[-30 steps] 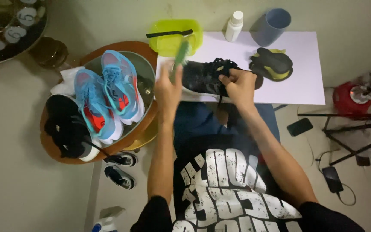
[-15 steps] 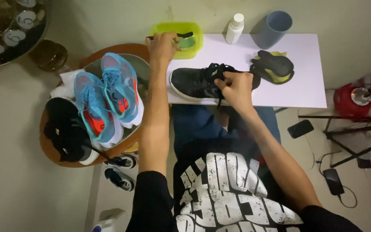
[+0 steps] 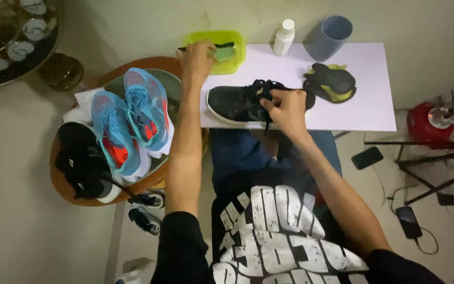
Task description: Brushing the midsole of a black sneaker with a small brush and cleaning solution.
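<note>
Brush (image 3: 222,51) now in tub (image 3: 235,66), under L fingers (image 3: 198,55)

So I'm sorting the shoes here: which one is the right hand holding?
The dark shoe with the white sole on the white board; the right hand grips it. The blue pair sits untouched on the round table.

White plastic bottle (image 3: 283,37) with a white cap, upright at the far edge of the white board (image 3: 374,89), just beside the grey-blue cup (image 3: 329,37). Two dark phones on the floor to the right, screens black: one (image 3: 367,157) near the board's corner, one (image 3: 410,221) further back with a cable attached. No signs or readable labels seen.
</note>
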